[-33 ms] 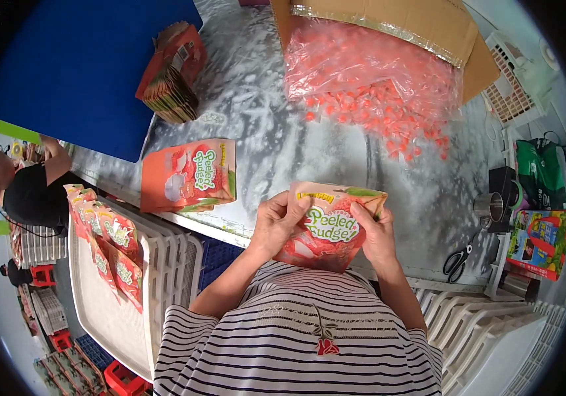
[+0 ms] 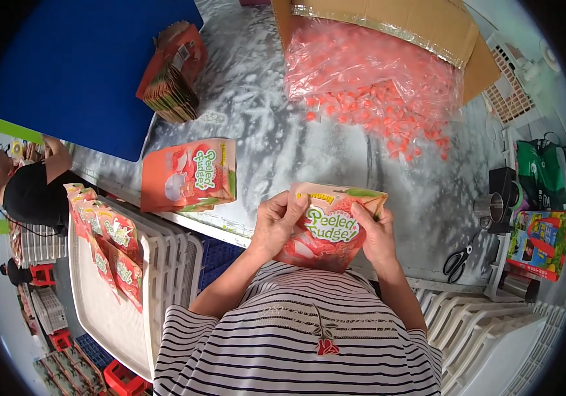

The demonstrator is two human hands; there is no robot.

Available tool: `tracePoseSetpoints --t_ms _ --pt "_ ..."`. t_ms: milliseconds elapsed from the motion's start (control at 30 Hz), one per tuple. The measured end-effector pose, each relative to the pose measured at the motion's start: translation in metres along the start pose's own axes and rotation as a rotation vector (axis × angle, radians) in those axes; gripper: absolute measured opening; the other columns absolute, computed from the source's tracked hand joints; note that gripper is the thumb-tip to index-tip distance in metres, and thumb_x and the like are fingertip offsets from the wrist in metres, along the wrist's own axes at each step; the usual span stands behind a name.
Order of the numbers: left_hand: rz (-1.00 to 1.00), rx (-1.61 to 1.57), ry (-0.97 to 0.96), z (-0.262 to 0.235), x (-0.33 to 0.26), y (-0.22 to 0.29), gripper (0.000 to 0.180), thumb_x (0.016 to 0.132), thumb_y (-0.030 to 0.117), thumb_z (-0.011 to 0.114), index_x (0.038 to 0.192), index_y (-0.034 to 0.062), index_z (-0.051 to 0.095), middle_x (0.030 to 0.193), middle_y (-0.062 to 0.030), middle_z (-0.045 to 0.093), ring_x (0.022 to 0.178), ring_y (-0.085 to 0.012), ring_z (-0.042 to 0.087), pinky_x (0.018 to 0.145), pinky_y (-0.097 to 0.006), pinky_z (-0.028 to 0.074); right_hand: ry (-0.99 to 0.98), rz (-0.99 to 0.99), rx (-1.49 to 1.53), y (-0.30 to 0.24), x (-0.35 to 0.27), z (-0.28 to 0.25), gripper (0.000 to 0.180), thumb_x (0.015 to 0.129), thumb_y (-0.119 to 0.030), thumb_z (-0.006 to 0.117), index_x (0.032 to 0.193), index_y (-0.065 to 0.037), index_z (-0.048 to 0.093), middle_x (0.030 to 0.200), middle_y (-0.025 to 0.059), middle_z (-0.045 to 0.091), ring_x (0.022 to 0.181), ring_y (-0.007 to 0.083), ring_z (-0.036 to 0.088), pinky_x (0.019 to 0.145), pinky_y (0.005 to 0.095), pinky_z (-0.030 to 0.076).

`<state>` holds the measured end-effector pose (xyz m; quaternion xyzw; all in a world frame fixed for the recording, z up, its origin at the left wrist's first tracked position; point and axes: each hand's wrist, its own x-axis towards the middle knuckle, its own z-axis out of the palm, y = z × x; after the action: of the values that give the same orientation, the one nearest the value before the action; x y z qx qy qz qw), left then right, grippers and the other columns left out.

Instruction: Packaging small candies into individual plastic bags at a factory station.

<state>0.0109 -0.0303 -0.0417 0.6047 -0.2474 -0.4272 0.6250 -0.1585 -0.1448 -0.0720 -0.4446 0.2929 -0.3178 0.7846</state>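
Both my hands grip a red and tan candy pouch (image 2: pixel 332 228) by its upper sides, its printed front facing up, at the table's near edge. My left hand (image 2: pixel 275 224) pinches the left side, with the thumb on the front. On the right side, my right hand (image 2: pixel 377 232) pinches it the same way. Another candy pouch (image 2: pixel 190 174) lies flat on the table to the left. Beyond it stands a bundle of stacked pouches (image 2: pixel 172 76). Small red wrapped candies (image 2: pixel 388 112) spill from a clear plastic bag in a cardboard box (image 2: pixel 388 30) at the far right.
Left of me, several pouches (image 2: pixel 115 231) lie on the top of stacked white trays (image 2: pixel 92 297). A blue board (image 2: pixel 65 72) covers the table's far left. Black scissors (image 2: pixel 457 264) lie near the right edge, by a metal cup (image 2: pixel 489 206). A person (image 2: pixel 32 185) works farther left.
My hands and the pouch stay almost still. The person at the left has turned their head slightly.
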Motion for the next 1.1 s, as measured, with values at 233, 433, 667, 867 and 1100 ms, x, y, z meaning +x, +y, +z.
tracePoseSetpoints --t_ms 233,433,667,867,1100 --pt "0.035 -0.073 0.003 -0.003 0.001 -0.002 0.028 0.096 0.027 0.060 0.095 0.0000 0.070 0.078 0.0019 0.065 0.072 -0.0033 0.053 0.065 -0.021 0.043 -0.088 -0.009 -0.090 -0.002 -0.003 -0.014 0.019 0.096 -0.008 0.056 0.111 0.000 0.063 0.101 0.0032 0.068 0.088 0.0072 0.062 0.078 0.0233 0.049" --pt "-0.040 -0.160 -0.130 -0.006 0.007 -0.004 0.027 0.097 0.022 0.060 0.103 -0.0027 0.069 0.087 -0.0023 0.069 0.079 -0.0040 0.057 0.069 -0.021 0.048 -0.048 -0.020 -0.110 -0.007 -0.004 -0.011 0.020 0.098 -0.011 0.054 0.111 0.001 0.063 0.099 0.0012 0.066 0.087 0.0048 0.057 0.078 0.0220 0.045" --pt "-0.080 -0.140 -0.138 -0.010 0.012 -0.005 0.023 0.094 0.018 0.064 0.091 -0.0033 0.070 0.079 -0.0031 0.069 0.068 -0.0049 0.057 0.059 -0.022 0.047 -0.068 -0.243 -0.663 -0.026 -0.002 -0.004 0.016 0.094 -0.011 0.059 0.093 0.003 0.066 0.065 0.0018 0.058 0.059 0.0050 0.047 0.054 0.0243 0.040" --pt "0.218 0.293 0.006 -0.002 0.015 -0.001 0.075 0.087 0.027 0.071 0.141 -0.0066 0.031 0.126 -0.0203 0.054 0.111 -0.0268 0.057 0.093 -0.036 0.048 -0.158 -0.320 -0.846 -0.051 0.001 -0.003 0.023 0.093 -0.010 0.058 0.078 0.005 0.065 0.056 0.0067 0.056 0.052 0.0068 0.047 0.050 0.0273 0.039" --pt "0.617 0.686 0.093 0.017 -0.003 -0.010 0.112 0.068 0.019 0.079 0.150 -0.0019 0.005 0.149 -0.0347 0.012 0.134 -0.0511 0.025 0.110 -0.048 0.032 -0.189 -0.532 -0.982 -0.045 -0.001 0.070 0.024 0.096 -0.008 0.048 0.110 0.007 0.059 0.091 0.0192 0.060 0.076 0.0339 0.058 0.067 0.0394 0.047"
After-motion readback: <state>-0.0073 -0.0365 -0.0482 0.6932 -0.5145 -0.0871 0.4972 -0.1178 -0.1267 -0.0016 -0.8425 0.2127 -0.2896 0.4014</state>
